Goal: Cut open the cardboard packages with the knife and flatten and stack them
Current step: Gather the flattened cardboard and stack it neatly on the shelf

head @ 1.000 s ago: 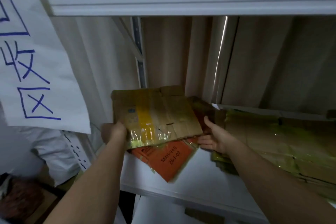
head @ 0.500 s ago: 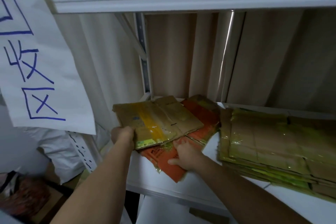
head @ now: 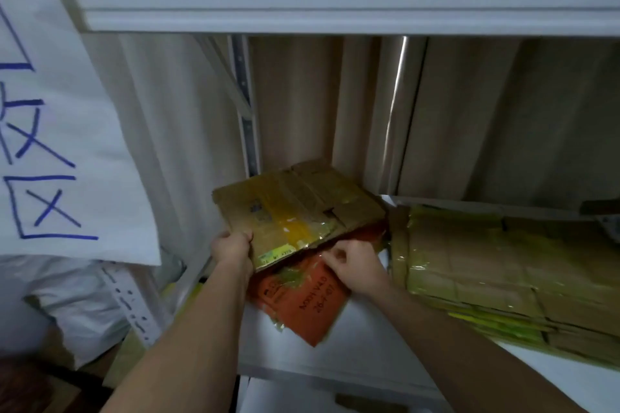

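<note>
On the white shelf (head: 369,339), the left hand (head: 233,246) grips the near-left corner of the flattened brown box (head: 295,211), which extends away to the right over the orange box (head: 302,302), where the right hand (head: 355,265) pinches.
</note>
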